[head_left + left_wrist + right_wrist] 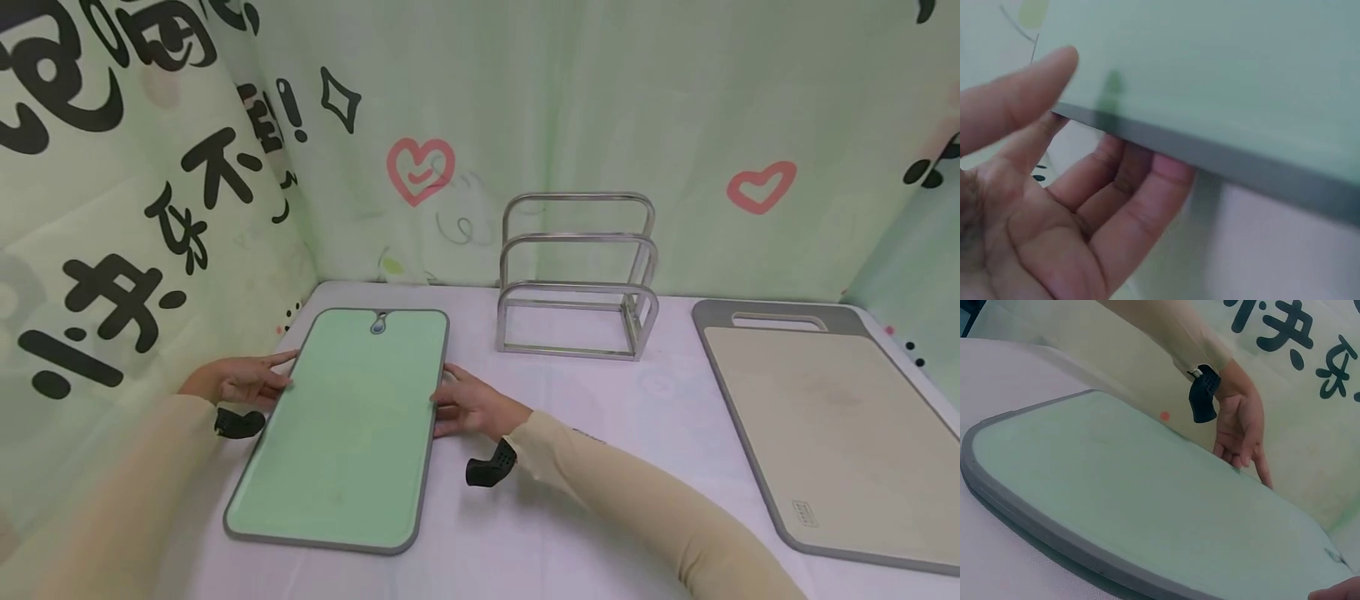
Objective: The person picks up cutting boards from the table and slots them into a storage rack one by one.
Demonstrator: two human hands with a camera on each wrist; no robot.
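Observation:
A green cutting board (345, 433) with a grey rim lies lengthwise before me, its small hole at the far end. My left hand (251, 382) holds its left edge. In the left wrist view, curled fingers (1141, 206) of that hand reach under the grey rim while the thumb is raised over the green face. On the opposite edge, my right hand (476, 406) grips the rim with bent fingers. Only a fingertip of the right hand shows in the right wrist view, at the lower right corner. The board's underside is hidden.
A metal rack (577, 287) with several upright loops stands near the back curtain. To the right lies a larger beige board (840, 417) with a grey rim and handle slot. A white cloth (600, 408) covers the table, and printed curtains (450, 83) surround it.

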